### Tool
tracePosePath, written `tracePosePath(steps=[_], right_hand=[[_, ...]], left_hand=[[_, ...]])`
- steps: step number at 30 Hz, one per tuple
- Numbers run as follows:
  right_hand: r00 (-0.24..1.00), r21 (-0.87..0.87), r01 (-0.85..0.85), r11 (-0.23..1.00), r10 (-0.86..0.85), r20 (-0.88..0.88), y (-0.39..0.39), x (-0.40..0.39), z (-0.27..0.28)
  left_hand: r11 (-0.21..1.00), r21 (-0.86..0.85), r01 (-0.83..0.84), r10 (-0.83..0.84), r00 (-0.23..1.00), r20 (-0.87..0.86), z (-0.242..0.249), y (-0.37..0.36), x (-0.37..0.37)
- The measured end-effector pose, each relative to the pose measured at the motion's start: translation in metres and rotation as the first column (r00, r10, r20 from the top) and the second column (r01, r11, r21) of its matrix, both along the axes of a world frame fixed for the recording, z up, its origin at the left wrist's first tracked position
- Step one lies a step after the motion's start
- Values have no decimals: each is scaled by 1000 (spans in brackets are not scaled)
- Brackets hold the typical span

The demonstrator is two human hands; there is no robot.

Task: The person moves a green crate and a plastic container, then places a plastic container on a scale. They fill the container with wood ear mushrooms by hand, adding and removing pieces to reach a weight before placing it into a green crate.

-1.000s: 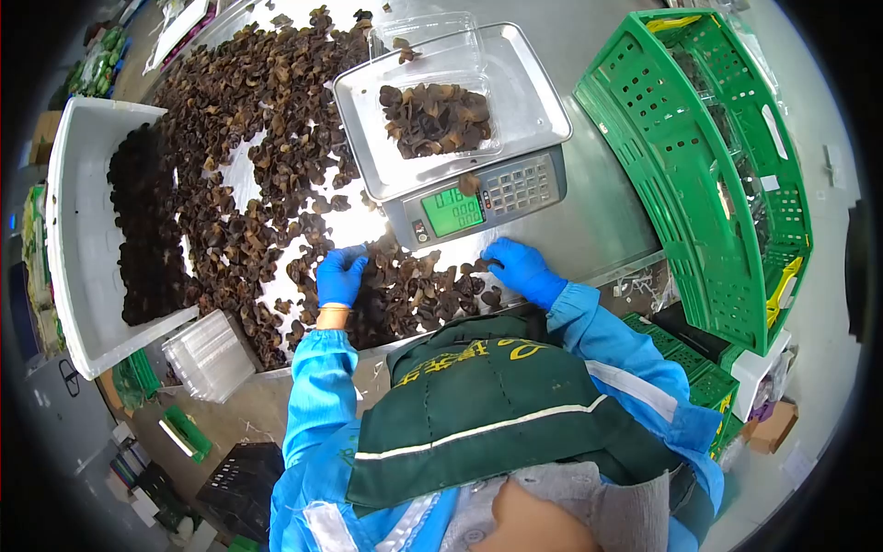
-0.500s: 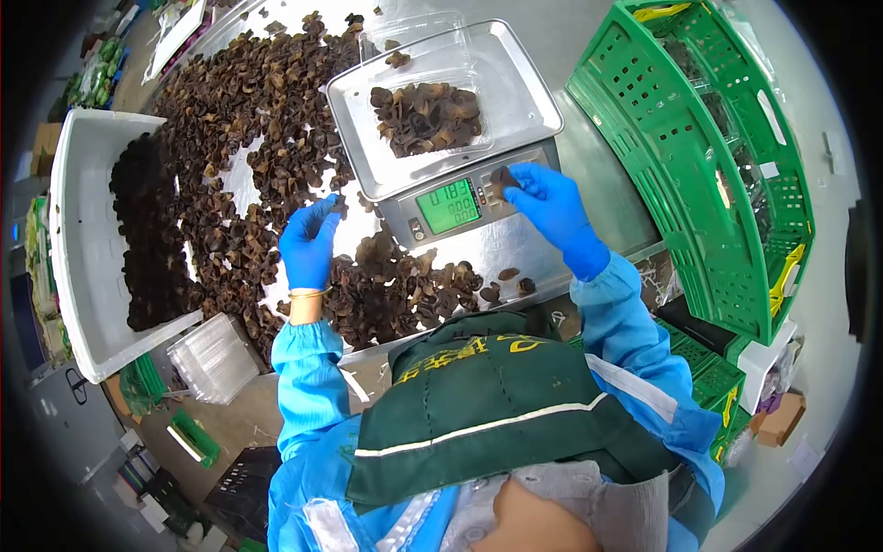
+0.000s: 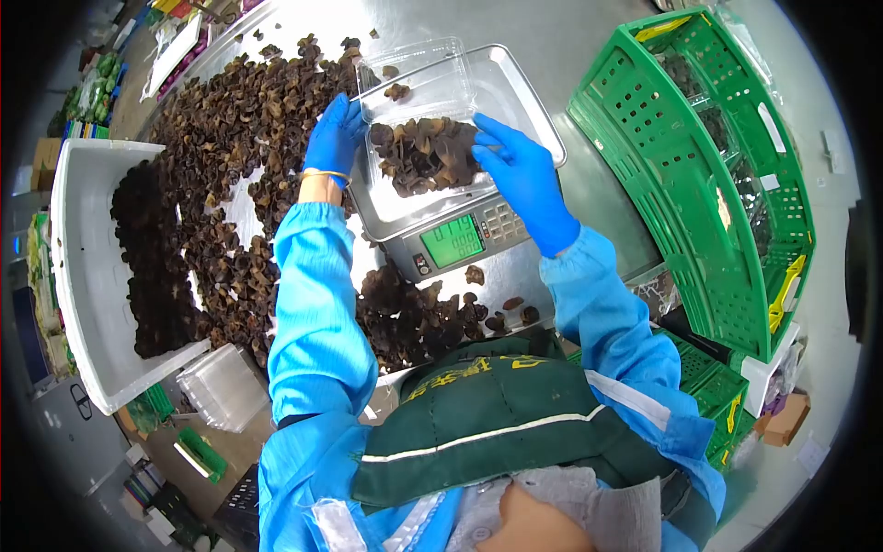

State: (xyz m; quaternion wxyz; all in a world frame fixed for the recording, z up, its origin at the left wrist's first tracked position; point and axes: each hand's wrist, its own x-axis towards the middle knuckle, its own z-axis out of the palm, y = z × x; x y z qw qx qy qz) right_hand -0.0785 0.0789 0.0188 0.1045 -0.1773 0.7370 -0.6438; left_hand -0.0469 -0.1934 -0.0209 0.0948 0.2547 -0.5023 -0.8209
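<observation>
A clear plastic box (image 3: 480,184) with its lid (image 3: 414,69) open sits on the metal tray (image 3: 529,101) of a digital scale (image 3: 405,250). Dark wood ear mushrooms (image 3: 428,156) fill the box, and a couple of pieces lie on the lid. My left hand (image 3: 333,143), in a blue glove, grips the box's left side near the lid hinge, its fingertips partly hidden. At the right rim, my gloved right hand (image 3: 526,179) has fingers and thumb closed on the box edge. The scale's green display (image 3: 452,241) is lit.
Loose wood ears (image 3: 248,120) cover the table's left part, with a smaller pile (image 3: 405,317) in front of the scale. A white foam box (image 3: 87,276) lies tipped at left, near stacked clear boxes (image 3: 221,386). Green crates (image 3: 644,101) holding packed boxes stand at right.
Both hands have moved from in front of the tray up to the box's sides. The pieces they held are gone from their fingers; a piece now lies just before the scale. The reading changed.
</observation>
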Motion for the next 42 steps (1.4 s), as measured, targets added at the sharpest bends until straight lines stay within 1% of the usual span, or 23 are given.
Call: tracePosePath(steps=[3, 4, 5, 6, 7, 9, 11, 12, 13, 18, 23, 25, 27, 29, 31, 34, 36, 37, 38, 39, 40, 41, 42], right_hand=[[991, 141, 101, 985, -87, -103, 21, 1, -31], [999, 270, 47, 962, -45, -16, 28, 5, -31], [999, 274, 50, 960, -48, -15, 31, 10, -26], [941, 170, -31, 985, -28, 337, 33, 14, -18], [765, 41, -72, 997, 29, 644, 34, 17, -14], [711, -42, -56, 998, 69, 700, 30, 17, -14], [667, -169, 28, 985, 107, 737, 25, 14, -11], [662, -201, 44, 979, 122, 739, 24, 12, -11], [663, -204, 47, 978, 122, 739, 23, 11, -11], [768, -104, -9, 995, 74, 636, 18, 2, -24], [858, 10, -6, 1000, 0, 513, 13, -12, -35], [876, 39, 13, 999, -30, 482, 12, -19, -33], [874, 49, -6, 999, -19, 485, 11, -21, -32], [871, 69, -5, 998, -29, 490, 9, -23, -29], [868, 85, -8, 996, -35, 495, 9, -20, -28], [925, 84, 85, 993, -110, 365, 25, -16, -26], [937, 101, 69, 992, -99, 336, 47, -13, -20], [947, 118, 62, 991, -96, 307, 56, -12, -18], [944, 124, 64, 990, -101, 313, 66, -9, -16], [943, 152, 76, 985, -121, 310, 75, -7, -15], [942, 179, 89, 980, -141, 305, 81, -5, -14], [940, 185, 94, 978, -149, 309, 85, -3, -13], [935, 190, 99, 977, -156, 318, 87, -1, -13]], left_hand=[[989, 138, -45, 54, 997, -61, -2, 1, -18], [994, 59, -92, 93, 996, -16, 10, 10, -19], [994, 64, -89, 90, 996, -14, 11, 10, -19], [996, 65, -67, 73, 993, -96, 11, 8, -16], [997, 63, -48, 59, 983, -175, 14, 7, -13], [992, -113, -49, 36, 993, -112, 23, 6, 1], [918, -396, 24, -78, 990, -119, 40, 22, 25], [864, -487, 128, -124, 991, 42, 34, 19, 37], [772, -619, 144, -142, 988, 53, 25, 21, 50], [840, -351, 413, -291, 890, 351, 14, 34, 94], [889, -215, 405, -373, 911, 174, 7, 60, 100], [922, -179, 344, -329, 938, 112, -6, 69, 99], [989, -92, 119, -97, 972, 213, -5, 83, 98], [996, -71, 56, -40, 978, 207, -4, 92, 99], [986, -157, 62, -32, 982, 186, -1, 95, 104], [956, -289, 49, 18, 975, 223, 12, 67, 134], [781, -623, -40, 170, 974, 150, 28, 23, 188], [733, -663, -151, 300, 947, 116, 35, -5, 223], [382, -905, -189, 513, 858, 37, 46, -24, 258], [322, -893, -315, 563, 822, -87, 50, -48, 301], [204, -937, -283, 633, 768, -94, 62, -60, 342], [-165, -986, 6, 726, 678, -118, 64, -74, 388], [-227, -930, 289, 858, 512, -50, 49, -96, 444]])
